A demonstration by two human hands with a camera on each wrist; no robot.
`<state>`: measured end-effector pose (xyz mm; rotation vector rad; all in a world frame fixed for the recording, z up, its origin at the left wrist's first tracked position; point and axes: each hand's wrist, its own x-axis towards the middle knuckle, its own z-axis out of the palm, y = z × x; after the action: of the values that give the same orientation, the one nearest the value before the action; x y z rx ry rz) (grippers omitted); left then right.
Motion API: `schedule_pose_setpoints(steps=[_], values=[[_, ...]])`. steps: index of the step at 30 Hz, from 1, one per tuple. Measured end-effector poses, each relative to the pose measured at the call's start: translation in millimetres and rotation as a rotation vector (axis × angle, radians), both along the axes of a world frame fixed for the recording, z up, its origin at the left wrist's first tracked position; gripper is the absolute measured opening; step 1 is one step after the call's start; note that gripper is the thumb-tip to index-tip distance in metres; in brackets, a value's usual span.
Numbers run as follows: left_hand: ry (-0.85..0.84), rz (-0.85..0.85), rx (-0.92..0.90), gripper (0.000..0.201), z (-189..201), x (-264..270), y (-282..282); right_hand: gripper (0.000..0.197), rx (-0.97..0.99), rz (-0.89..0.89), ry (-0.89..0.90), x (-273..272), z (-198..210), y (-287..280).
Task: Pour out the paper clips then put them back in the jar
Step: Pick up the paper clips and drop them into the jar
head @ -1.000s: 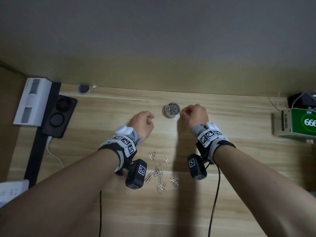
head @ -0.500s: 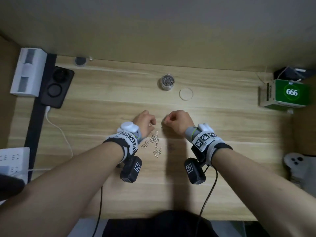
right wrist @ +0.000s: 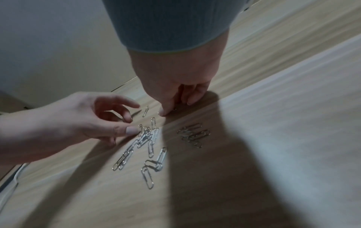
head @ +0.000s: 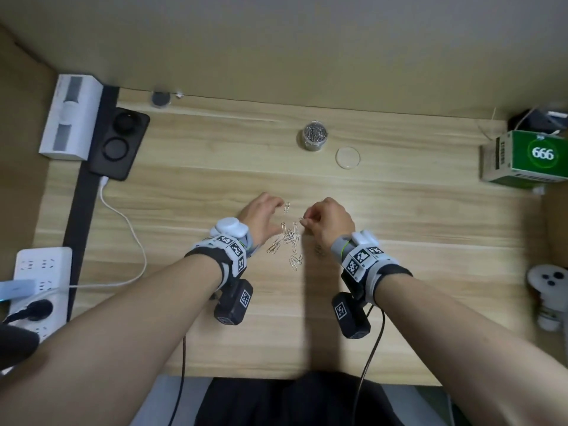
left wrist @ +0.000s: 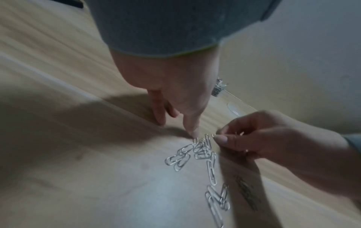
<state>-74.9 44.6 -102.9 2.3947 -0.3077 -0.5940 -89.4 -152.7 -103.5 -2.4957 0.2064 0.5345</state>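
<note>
An open clear jar (head: 313,137) holding paper clips stands at the back of the wooden desk, with its clear lid (head: 347,158) flat to its right. Several loose paper clips (head: 290,238) lie scattered between my hands. My left hand (head: 280,218) hovers at the pile's left with fingers spread and loosely curled, its thumb at the clips (right wrist: 146,138). On the right of the pile my right hand (head: 302,221) has curled fingers, and thumb and fingers pinch paper clips (left wrist: 213,136). The jar (left wrist: 217,89) shows far behind the hands in the left wrist view.
At the back left are a white device (head: 72,115) and a black charging pad (head: 118,142), with a white cable (head: 123,229) running to a power strip (head: 40,281). A green box (head: 528,158) and a white controller (head: 550,281) sit on the right.
Both hands came back from the jar to the loose pile. Since half a second ago the left hand's fingers have spread open, while the right hand stays curled at the clips.
</note>
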Motion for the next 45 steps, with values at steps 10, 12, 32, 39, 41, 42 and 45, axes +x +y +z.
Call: schedule_pose_setpoints(steps=[10,12,32,39,41,42,45], values=[[-0.005,-0.099,0.122,0.067,2.5,11.8,-7.4,0.014,0.109,-0.061,0.067,-10.1,12.2,-21.5],[-0.007,-0.076,0.089,0.055,2.1,12.8,-9.3,0.015,0.164,-0.102,0.077,-14.8,14.3,-31.2],[0.073,-0.099,0.164,0.006,12.6,-9.1,-13.2,0.013,0.008,-0.062,0.080,-62.8,4.4,-24.7],[0.087,-0.028,0.167,0.002,28.1,-10.1,3.5,0.004,-0.052,0.033,0.054,-57.6,8.0,-16.6],[0.082,0.020,0.150,0.006,33.1,-6.8,4.8,0.003,-0.057,0.028,0.058,-54.2,10.1,-16.6],[0.078,0.042,0.135,0.007,35.5,-4.2,5.6,0.004,-0.044,0.019,0.058,-52.4,11.0,-16.7],[0.062,0.087,0.084,0.010,41.8,1.4,4.2,0.007,0.038,-0.068,0.070,-47.0,12.2,-18.0]])
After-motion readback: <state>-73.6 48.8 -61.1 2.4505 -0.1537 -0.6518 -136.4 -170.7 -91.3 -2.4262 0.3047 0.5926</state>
